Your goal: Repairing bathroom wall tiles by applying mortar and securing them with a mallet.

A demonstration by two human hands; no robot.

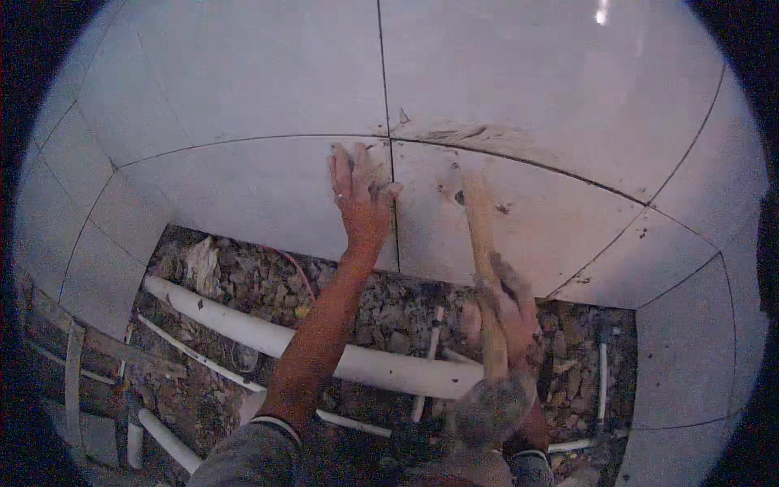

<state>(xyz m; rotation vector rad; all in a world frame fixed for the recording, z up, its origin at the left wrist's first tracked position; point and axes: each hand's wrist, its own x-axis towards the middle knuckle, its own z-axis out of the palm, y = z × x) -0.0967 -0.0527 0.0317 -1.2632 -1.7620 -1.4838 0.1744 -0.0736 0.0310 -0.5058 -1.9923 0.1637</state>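
My left hand lies on a pale tile, fingers spread, beside the dark vertical joint; a ring shows on one finger. My right hand is wrapped round the wooden handle of a mallet. The blurred, rounded grey head sits below the hand, near my forearm. Its handle end points up at the neighbouring pale tile, over smears and small dark lumps; I cannot tell whether it touches. Several joints cross near my left fingertips.
Below the tiles' lower edge lies dark rubble. A thick white pipe runs across it, with thinner white pipes around. Grey-brown smears mark the upper tile above the joint. More tiled faces stand at left and right.
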